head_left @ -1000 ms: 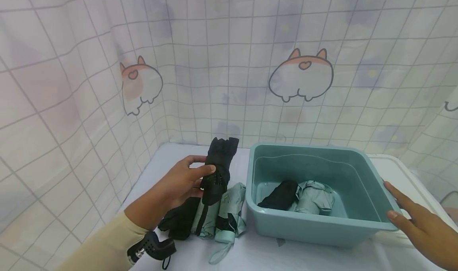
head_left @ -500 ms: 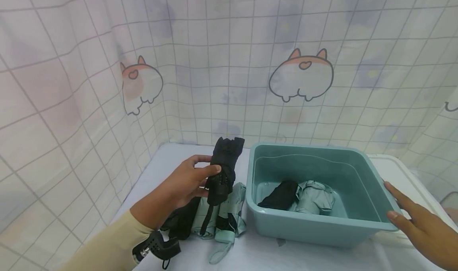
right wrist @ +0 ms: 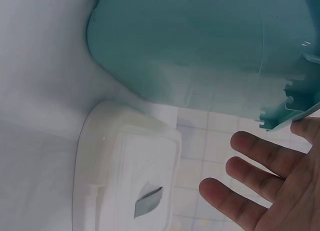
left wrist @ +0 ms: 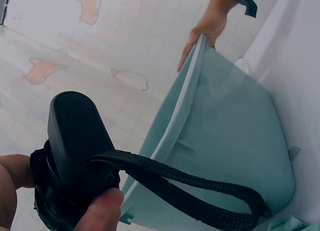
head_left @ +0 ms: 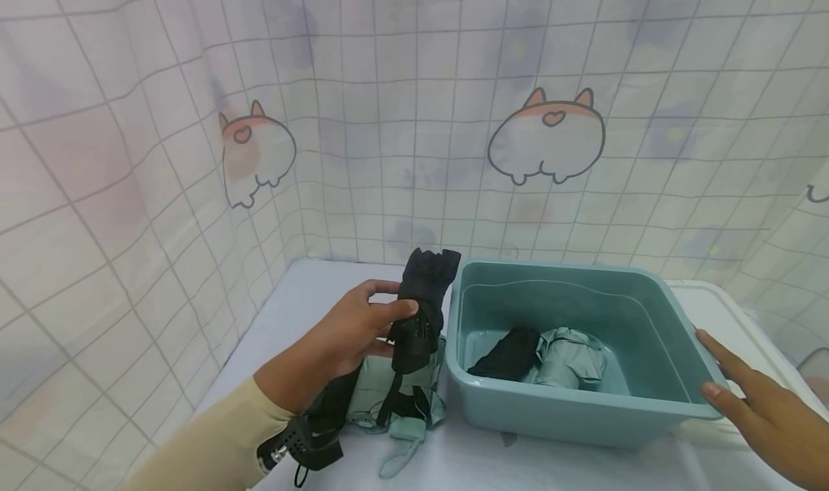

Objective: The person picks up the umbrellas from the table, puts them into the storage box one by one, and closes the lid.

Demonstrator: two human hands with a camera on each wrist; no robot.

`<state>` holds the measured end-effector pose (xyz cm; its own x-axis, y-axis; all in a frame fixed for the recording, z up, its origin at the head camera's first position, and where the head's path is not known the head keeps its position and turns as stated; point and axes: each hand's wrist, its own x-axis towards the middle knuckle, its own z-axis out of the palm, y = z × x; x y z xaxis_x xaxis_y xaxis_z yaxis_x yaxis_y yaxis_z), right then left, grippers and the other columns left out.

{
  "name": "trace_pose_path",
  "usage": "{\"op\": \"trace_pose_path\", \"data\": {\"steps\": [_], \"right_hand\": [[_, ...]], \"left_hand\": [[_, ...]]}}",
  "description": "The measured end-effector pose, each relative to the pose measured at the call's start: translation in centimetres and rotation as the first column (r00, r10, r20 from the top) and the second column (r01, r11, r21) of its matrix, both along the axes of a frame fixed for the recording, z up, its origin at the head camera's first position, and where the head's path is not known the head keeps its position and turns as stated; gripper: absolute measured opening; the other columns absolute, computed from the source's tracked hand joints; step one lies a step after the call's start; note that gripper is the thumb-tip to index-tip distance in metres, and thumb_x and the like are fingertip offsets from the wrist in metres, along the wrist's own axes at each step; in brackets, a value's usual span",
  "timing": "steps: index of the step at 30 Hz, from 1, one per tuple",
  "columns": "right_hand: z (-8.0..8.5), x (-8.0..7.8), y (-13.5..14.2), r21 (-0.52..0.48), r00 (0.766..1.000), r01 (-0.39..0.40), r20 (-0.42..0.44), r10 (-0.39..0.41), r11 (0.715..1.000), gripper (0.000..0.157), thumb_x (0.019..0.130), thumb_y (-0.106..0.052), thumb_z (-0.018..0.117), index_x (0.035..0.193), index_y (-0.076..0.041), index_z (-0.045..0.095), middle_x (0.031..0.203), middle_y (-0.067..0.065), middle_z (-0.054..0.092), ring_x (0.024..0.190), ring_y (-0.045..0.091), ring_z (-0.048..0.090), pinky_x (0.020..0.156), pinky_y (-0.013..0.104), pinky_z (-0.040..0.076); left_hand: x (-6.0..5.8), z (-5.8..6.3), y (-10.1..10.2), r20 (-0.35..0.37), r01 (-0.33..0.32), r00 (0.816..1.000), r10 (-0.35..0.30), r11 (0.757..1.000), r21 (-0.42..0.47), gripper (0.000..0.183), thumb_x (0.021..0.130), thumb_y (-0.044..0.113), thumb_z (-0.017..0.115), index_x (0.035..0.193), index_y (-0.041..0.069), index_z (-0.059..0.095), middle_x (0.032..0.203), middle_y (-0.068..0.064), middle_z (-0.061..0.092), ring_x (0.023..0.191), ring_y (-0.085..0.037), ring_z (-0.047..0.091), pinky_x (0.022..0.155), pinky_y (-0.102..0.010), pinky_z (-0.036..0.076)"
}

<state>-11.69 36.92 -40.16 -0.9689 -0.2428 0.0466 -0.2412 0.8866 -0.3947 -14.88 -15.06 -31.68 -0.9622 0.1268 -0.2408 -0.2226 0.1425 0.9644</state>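
Note:
My left hand (head_left: pixel 352 325) grips a folded black umbrella (head_left: pixel 426 278) between thumb and fingers, raised and tilted left of the teal bin (head_left: pixel 550 412). In the left wrist view, the flat end of its handle (left wrist: pixel 75 126) faces the camera with a looped strap (left wrist: pixel 200 183) hanging off it. My right hand (head_left: pixel 764 408) touches the bin's right rim, its fingers extended in the right wrist view. Inside the bin lie a black folded umbrella (head_left: pixel 508 354) and a pale green one (head_left: pixel 570 358). Below my left hand, pale green umbrellas (head_left: pixel 408 428) and a black bundle (head_left: pixel 337 401) lie side by side, partly hidden.
A white lidded box (head_left: pixel 702 296) stands to the right, partly behind the bin. White cloth (head_left: pixel 324 275) covers the table. A checked curtain (head_left: pixel 414 116) with dog drawings closes off the back and left.
My left hand has carried the black umbrella steadily rightward, up to the bin's left edge. The right hand and the bin have stayed in place.

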Motion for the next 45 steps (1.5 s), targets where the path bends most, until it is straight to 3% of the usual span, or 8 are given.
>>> {"op": "trace_pose_path", "data": {"steps": [16,29,45], "right_hand": [[-0.2,0.0,0.1,-0.006,1.0,-0.005,-0.017,0.005,1.0,0.079,0.109,-0.031,0.047,0.163,-0.01,-0.005,0.141,0.052,0.033,0.111,0.076,0.045,0.07,0.079,0.046],[-0.5,-0.1,0.2,-0.012,1.0,-0.005,-0.022,0.005,1.0,0.079,0.109,-0.031,0.047,0.164,-0.011,-0.006,0.14,0.053,0.032,0.11,0.076,0.044,0.07,0.08,0.046],[-0.5,-0.1,0.2,-0.018,1.0,-0.005,-0.028,0.005,1.0,0.078,0.109,-0.03,0.047,0.164,-0.011,-0.006,0.141,0.052,0.031,0.113,0.077,0.042,0.072,0.081,0.044]], "left_hand": [[-0.2,-0.3,1.3,0.021,0.023,1.0,-0.023,1.0,0.008,0.066,0.093,0.031,0.076,0.148,0.014,0.043,0.131,-0.018,0.061,0.114,-0.038,0.064,0.087,-0.057,0.057],[-0.6,-0.5,2.5,0.023,0.051,0.998,-0.052,0.998,0.047,0.068,0.092,0.029,0.078,0.148,0.01,0.042,0.123,-0.019,0.064,0.11,-0.037,0.065,0.08,-0.052,0.06],[-1.0,-0.6,3.5,0.029,0.032,0.999,-0.033,0.999,0.01,0.068,0.092,0.029,0.078,0.147,0.011,0.044,0.121,-0.018,0.064,0.105,-0.035,0.067,0.079,-0.052,0.06]]}}
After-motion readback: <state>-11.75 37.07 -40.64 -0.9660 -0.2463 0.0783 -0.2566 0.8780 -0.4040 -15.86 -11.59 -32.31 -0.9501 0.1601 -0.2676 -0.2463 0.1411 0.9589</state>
